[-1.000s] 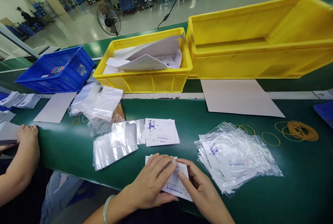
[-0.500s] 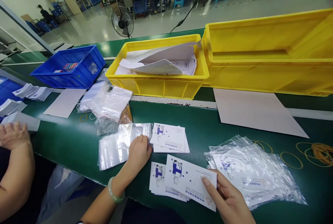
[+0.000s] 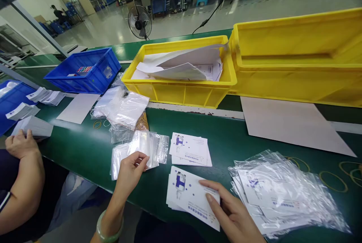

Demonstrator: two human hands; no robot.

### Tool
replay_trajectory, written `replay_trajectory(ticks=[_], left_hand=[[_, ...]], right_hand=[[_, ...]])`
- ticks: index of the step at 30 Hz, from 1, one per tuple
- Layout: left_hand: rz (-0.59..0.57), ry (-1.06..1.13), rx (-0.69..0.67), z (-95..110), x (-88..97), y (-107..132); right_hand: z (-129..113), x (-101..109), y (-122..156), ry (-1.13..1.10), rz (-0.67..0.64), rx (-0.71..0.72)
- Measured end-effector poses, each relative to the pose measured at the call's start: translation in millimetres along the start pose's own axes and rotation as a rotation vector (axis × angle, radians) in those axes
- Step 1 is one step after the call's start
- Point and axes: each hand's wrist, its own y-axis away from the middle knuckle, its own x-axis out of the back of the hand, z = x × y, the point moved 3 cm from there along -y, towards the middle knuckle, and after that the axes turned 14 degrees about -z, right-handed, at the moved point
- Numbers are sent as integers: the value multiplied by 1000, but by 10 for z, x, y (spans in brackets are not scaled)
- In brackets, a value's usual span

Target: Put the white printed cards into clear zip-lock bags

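My left hand (image 3: 130, 170) has thumb and forefinger pinched on a clear plastic zip bag (image 3: 144, 145), its edge raised above a stack of similar bags (image 3: 118, 157). Between the thumb and fingers of my right hand (image 3: 230, 211) is a white printed card (image 3: 195, 199) with a blue picture and lettering. This card lies over a small pile of like cards (image 3: 171, 202), hiding most of it. Just beyond, another short stack of cards (image 3: 190, 148) rests on the green table. Right of my right hand, a heap of bagged cards (image 3: 285, 194) lies in shiny clear plastic.
A yellow bin (image 3: 181, 94) holding papers stands behind, beside a larger yellow bin (image 3: 294, 83) and a blue bin (image 3: 85, 81). Plastic packs (image 3: 127, 109), a grey sheet (image 3: 294, 122) and rubber bands (image 3: 333, 181) lie around. At left, a co-worker's hand (image 3: 22, 144) touches a paper stack (image 3: 35, 125).
My left hand has moved from the bags' right edge to their near side, and a bag's edge is now raised. My right hand has brought its card left, more squarely over the pile.
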Motion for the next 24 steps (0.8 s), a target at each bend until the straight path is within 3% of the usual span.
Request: replay_trajectory(ticks=[4,8,13,17,24], left_hand=[[-101,151,-72,123,-77,102],[-287,17,-199,343,-336,256],[-462,-66,-374,539,-622,391],[-474,-36,-384,564,-637,373],[-388,-53,-388,548,-625,386]], right_hand=[[-71,-137,-118,208,-97,118],[-201,-278,-217,408,-173,270],[-275,-356,-245,584,-105,464],[-232,-324,-247,607,-100,474],[-224,-295,-262,596,-127,490]])
